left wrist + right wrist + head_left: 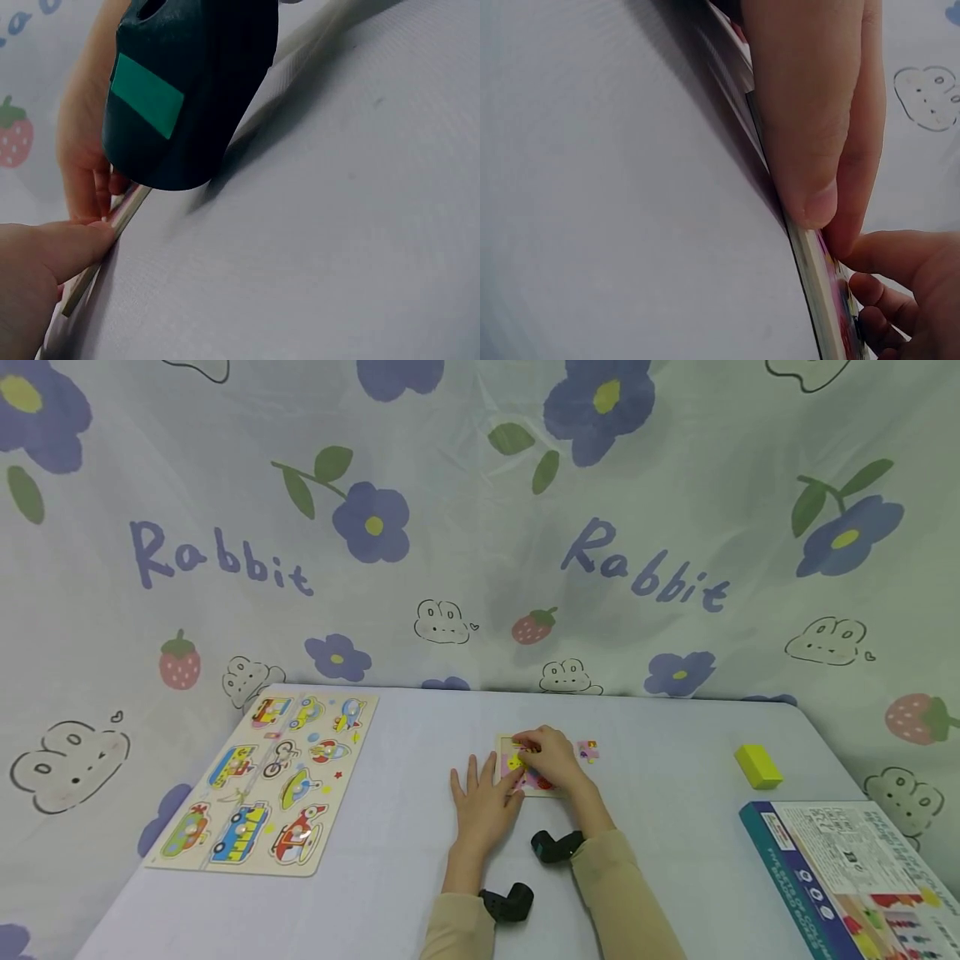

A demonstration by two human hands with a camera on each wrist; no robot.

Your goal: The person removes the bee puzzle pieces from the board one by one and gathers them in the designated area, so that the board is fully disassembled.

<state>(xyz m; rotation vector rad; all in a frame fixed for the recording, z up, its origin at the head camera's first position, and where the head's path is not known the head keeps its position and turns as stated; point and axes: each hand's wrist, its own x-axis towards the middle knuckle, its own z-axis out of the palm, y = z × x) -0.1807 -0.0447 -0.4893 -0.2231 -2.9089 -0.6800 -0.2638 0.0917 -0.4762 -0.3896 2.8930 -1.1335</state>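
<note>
A small jigsaw board (504, 745) with a pink and yellow picture lies on the table, partly hidden under both hands. My left hand (482, 810) is at its left side, fingers spread and thumb on the board's near edge; the left wrist view shows that thumb (82, 244) at the rim. Over the board, my right hand (557, 762) has thumb and fingers drawn together, pinching a puzzle piece mostly hidden by the fingers. The right wrist view shows its thumb (806, 165) low against the picture. One loose jigsaw piece (588, 751) lies just right of the board.
A large wooden vehicle puzzle (258, 777) lies on the left of the white table (405, 777). To the right are a yellow block (758, 767) and a flat printed box (832, 860). A patterned cloth hangs behind the table.
</note>
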